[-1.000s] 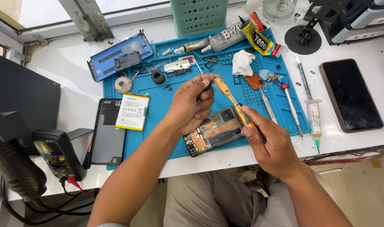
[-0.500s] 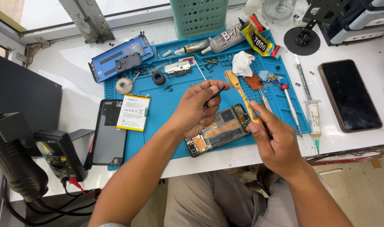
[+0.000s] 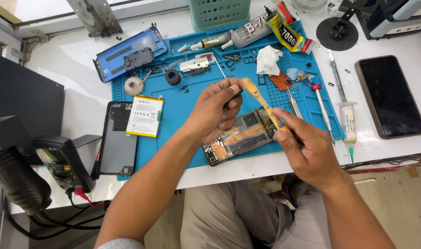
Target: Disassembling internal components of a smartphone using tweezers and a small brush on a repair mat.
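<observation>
The opened phone (image 3: 240,137) lies on the blue mat (image 3: 183,106), long axis slanting up to the right, just beneath both hands. The left hand (image 3: 213,110) is nearer, fingers closed on a thin dark tool (image 3: 233,97), perhaps tweezers. The right hand (image 3: 307,147) pinches a yellow brush (image 3: 261,99) over the glossy board.

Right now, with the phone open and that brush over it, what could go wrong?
1. The opened phone lies at the blue mat's near edge, close to the table edge; a push could slide it off.
2. The right hand holds the yellow brush over bare boards; bristles may snag a connector.
3. The left hand grips a thin dark tool near them; a slip could scratch.
</observation>
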